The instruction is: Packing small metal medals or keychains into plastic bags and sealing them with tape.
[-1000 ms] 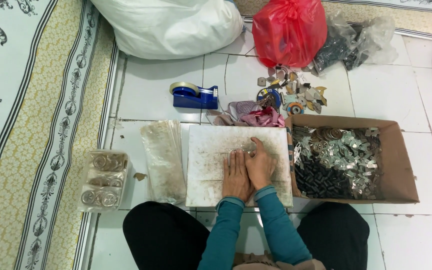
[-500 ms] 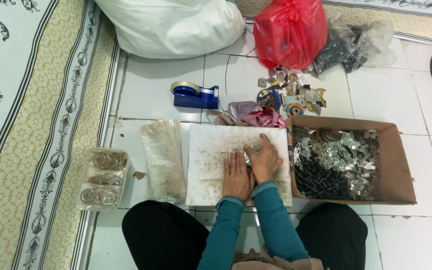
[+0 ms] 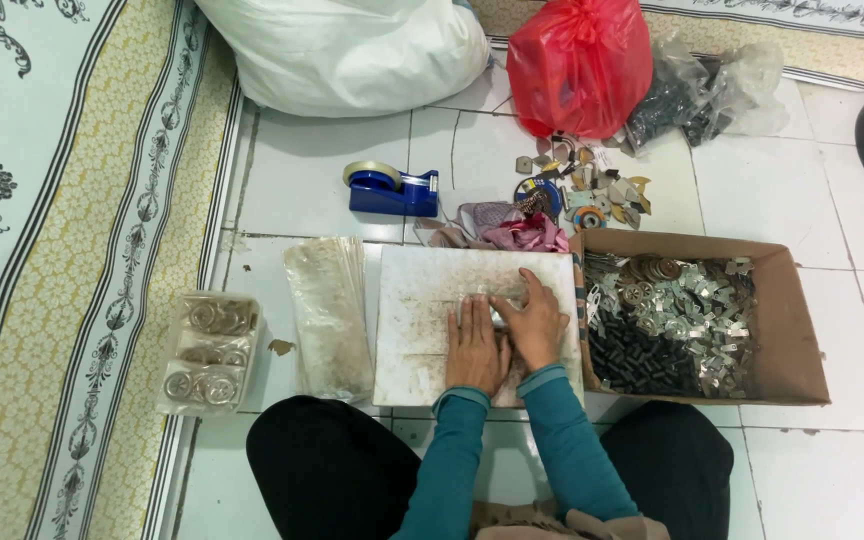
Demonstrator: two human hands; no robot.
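My left hand (image 3: 474, 348) and my right hand (image 3: 532, 322) lie side by side on a white board (image 3: 422, 300) on the tiled floor in front of my knees. Between the fingers of both hands I hold a small clear packet (image 3: 479, 303) pressed flat on the board; its contents are too small to make out. A stack of clear plastic bags (image 3: 327, 315) lies just left of the board. To the right stands an open cardboard box (image 3: 797, 330) filled with small metal and black parts.
A blue tape dispenser (image 3: 392, 188) sits behind the board. Filled packets (image 3: 210, 350) lie at the left by a patterned mat (image 3: 62, 250). A white sack (image 3: 352, 45), a red bag (image 3: 580, 65), a clear bag (image 3: 702, 95) and loose scraps (image 3: 582, 190) are at the back.
My hands have shifted a little on the board and keep working the small packet; the right hand now reaches further over it. Nothing else has moved.
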